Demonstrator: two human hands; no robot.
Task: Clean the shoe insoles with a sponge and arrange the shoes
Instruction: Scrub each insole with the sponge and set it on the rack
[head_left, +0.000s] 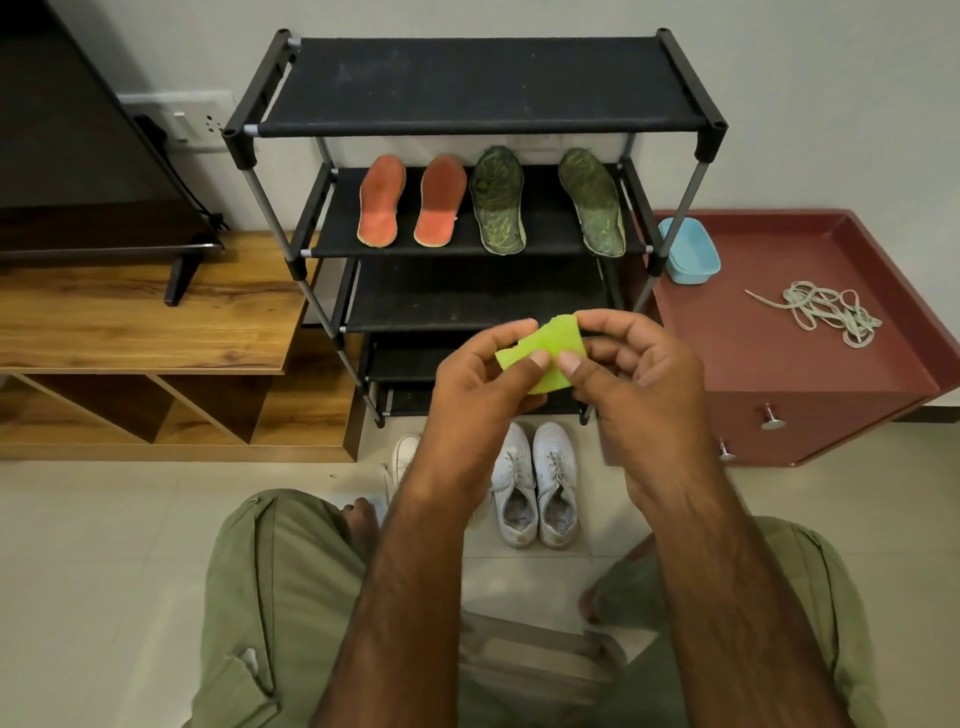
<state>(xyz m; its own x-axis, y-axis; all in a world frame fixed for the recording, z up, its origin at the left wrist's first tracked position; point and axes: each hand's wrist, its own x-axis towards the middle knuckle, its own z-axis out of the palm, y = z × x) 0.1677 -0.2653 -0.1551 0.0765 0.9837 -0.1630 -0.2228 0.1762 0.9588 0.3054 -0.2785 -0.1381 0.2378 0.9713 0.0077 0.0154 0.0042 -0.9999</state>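
Both the left hand (480, 374) and right hand (631, 364) pinched the green sponge (550, 353) before the shoe rack (483, 88), apparently readying it; four insoles (382, 202) lay on its second shelf, white shoes (535, 483) below.

The left hand (478, 389) and right hand (641, 379) cover part of the sponge (558, 340) and the rack's (483, 85) low shelves, and the left forearm hides most of one white shoe (404, 458).

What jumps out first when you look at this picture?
The bright lime-green sponge at the centre, pinched by the left hand and right hand. Behind, two orange insoles and two dark green insoles sit on the second shelf of the black fabric shoe rack.
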